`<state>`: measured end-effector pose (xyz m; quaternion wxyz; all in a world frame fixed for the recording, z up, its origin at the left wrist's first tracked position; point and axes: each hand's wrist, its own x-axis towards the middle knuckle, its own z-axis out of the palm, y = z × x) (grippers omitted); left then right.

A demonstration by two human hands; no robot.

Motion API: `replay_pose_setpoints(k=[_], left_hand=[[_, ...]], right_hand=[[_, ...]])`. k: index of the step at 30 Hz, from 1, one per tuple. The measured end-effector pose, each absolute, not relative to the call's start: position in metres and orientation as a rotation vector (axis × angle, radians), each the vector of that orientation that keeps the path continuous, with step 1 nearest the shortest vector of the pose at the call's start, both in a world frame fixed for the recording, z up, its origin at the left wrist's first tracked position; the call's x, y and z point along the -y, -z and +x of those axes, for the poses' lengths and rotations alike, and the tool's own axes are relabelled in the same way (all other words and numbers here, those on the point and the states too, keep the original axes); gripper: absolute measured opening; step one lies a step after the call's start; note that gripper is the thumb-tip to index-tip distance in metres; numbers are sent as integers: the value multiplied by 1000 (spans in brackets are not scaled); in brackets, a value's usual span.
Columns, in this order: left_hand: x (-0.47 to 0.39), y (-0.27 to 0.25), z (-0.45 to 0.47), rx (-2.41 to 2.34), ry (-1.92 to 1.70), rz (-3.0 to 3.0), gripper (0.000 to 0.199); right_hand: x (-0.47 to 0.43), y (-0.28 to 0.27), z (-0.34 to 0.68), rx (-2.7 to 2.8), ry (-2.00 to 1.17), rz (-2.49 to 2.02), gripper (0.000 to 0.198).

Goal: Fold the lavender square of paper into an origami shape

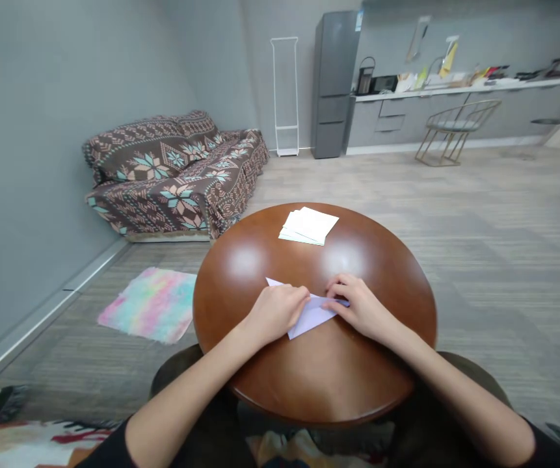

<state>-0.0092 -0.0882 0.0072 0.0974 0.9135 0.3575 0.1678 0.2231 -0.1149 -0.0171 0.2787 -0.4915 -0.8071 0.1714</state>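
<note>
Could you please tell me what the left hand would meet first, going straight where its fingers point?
The left hand would probably meet the right hand, over the paper; depth is unclear.

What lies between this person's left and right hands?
In the head view, a folded pale purple paper lies between them, reaching from the left hand to the right hand, over the brown tabletop.

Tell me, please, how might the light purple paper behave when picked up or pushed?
The light purple paper is probably very light, as it looks thin. It likely bends easily: between the left hand and right hand it looks folded. On the shiny table, it might slide readily.
</note>
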Motion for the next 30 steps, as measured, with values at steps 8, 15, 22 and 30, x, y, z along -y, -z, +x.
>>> replay_pose_setpoints(k=[8,15,22,30], left_hand=[[78,-8,-11,-1070,-247,2760,27],[76,-13,-8,-893,-290,2770,26],[89,-22,-4,-894,-270,2771,15],[91,-16,-2,-740,-307,2767,26]], right_hand=[[135,24,228,2090,-452,-1441,7],[134,25,242,2106,-217,-1436,10],[143,36,255,2150,-146,-1272,23],[150,41,263,2014,-269,-1373,14]])
